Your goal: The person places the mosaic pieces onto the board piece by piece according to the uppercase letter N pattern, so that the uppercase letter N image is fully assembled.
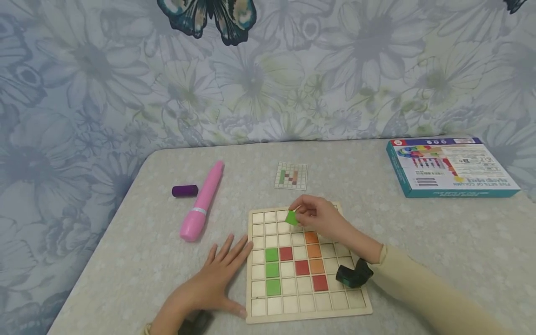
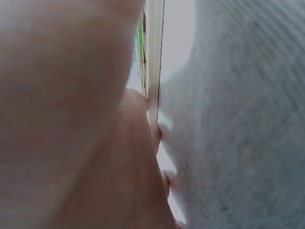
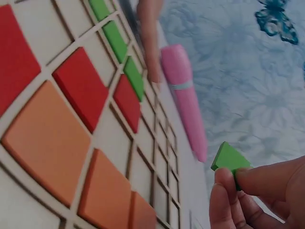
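A green square tile (image 1: 291, 218) is pinched between the thumb and fingers of my right hand (image 1: 319, 215), held above the upper part of a wooden grid board (image 1: 259, 307). In the right wrist view the green tile (image 3: 230, 160) is tilted, its corner pointing up. My left hand (image 1: 217, 274) lies spread on the table, its fingertips and thumb touching the board's left edge. Set in the board are green tiles (image 1: 272, 270) in a column, red tiles (image 1: 302, 268) on a diagonal and orange tiles (image 1: 314, 251) in another column. In the left wrist view the board's edge (image 2: 154, 62) shows beside my fingers.
Behind the board lies a small pattern card (image 1: 291, 176) with a coloured grid. A pink pen-shaped object (image 1: 203, 202) and a purple cylinder (image 1: 184, 190) are at the left. A flat game box (image 1: 456, 167) sits at the back right, near the patterned wall.
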`<act>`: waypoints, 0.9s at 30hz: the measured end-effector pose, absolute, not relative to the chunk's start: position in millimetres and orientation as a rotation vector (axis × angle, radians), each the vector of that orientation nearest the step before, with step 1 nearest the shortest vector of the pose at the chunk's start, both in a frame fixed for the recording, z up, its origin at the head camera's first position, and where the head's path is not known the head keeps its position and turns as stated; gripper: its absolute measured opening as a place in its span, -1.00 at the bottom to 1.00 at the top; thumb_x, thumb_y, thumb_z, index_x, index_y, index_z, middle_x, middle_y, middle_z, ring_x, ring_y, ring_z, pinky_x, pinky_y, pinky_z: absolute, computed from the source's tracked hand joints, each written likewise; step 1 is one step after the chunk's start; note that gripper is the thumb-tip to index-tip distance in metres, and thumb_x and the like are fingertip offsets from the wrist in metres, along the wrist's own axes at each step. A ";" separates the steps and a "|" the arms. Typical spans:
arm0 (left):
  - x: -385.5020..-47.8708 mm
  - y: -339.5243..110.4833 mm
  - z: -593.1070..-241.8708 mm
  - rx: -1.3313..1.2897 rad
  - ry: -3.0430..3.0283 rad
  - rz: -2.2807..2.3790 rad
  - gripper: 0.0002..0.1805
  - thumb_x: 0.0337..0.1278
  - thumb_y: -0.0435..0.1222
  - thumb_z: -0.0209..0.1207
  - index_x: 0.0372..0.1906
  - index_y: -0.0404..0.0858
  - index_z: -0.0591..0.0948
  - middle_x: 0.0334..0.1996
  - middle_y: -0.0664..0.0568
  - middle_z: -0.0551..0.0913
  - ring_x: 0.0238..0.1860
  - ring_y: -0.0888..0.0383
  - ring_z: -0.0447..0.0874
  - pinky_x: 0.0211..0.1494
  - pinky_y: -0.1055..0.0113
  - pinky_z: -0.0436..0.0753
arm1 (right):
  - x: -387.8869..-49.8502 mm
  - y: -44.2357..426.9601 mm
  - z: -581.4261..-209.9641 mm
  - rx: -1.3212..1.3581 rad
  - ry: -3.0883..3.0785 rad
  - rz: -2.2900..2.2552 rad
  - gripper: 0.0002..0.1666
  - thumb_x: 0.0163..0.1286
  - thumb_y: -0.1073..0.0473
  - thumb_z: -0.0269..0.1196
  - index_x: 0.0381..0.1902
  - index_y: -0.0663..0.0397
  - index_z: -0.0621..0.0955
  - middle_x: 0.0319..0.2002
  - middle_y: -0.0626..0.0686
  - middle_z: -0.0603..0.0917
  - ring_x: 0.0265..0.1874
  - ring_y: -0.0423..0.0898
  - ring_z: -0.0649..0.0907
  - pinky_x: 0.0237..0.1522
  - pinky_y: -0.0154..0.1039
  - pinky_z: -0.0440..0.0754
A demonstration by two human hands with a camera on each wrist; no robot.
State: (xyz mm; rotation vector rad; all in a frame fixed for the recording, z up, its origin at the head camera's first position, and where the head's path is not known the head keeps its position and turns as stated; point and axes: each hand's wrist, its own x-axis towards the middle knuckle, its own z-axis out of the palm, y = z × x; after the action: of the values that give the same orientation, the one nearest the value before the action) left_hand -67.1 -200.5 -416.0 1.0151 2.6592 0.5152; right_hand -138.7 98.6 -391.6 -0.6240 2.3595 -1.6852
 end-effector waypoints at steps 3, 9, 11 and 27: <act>-66.7 -200.4 -417.5 1.022 2.659 0.517 0.44 -0.55 0.44 0.24 0.49 -0.19 -0.13 0.47 -0.03 -0.23 0.41 -0.16 -0.41 0.25 -0.26 -0.27 | -141.6 87.3 -394.0 -0.623 2.325 -1.660 -0.85 0.27 0.41 0.17 -0.21 0.25 0.61 -0.41 0.05 0.62 -0.43 0.07 0.64 -0.37 -0.17 0.63; -66.0 -200.4 -419.7 1.027 2.642 0.540 0.43 -0.51 0.41 0.26 0.49 -0.19 -0.14 0.47 -0.03 -0.25 0.41 -0.18 -0.43 0.24 -0.27 -0.28 | -140.1 68.1 -401.9 -0.603 2.338 -1.598 -0.90 0.25 0.41 0.21 -0.28 0.23 0.65 -0.47 0.02 0.64 -0.49 -0.04 0.66 -0.41 -0.24 0.61; -65.7 -200.9 -420.0 1.019 2.642 0.535 0.43 -0.51 0.41 0.26 0.49 -0.18 -0.15 0.47 -0.03 -0.25 0.41 -0.17 -0.43 0.25 -0.27 -0.28 | -138.2 62.1 -404.1 -0.615 2.370 -1.551 -0.90 0.25 0.40 0.22 -0.30 0.20 0.66 -0.50 0.00 0.64 -0.51 -0.08 0.66 -0.43 -0.27 0.58; -67.5 -202.5 -417.0 1.012 2.644 0.506 0.43 -0.51 0.43 0.23 0.49 -0.19 -0.15 0.47 -0.01 -0.27 0.41 -0.14 -0.45 0.26 -0.24 -0.30 | -132.8 48.0 -410.1 -0.783 2.609 -1.234 -0.88 0.20 0.33 0.30 -0.46 -0.01 0.65 -0.53 -0.21 0.58 -0.54 -0.29 0.53 -0.41 -0.31 0.51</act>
State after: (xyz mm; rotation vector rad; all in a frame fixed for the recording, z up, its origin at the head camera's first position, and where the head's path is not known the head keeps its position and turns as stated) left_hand -67.5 -202.5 -417.0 1.0121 2.6442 0.5060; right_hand -132.8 48.0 -410.1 -0.7834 2.6095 -1.2343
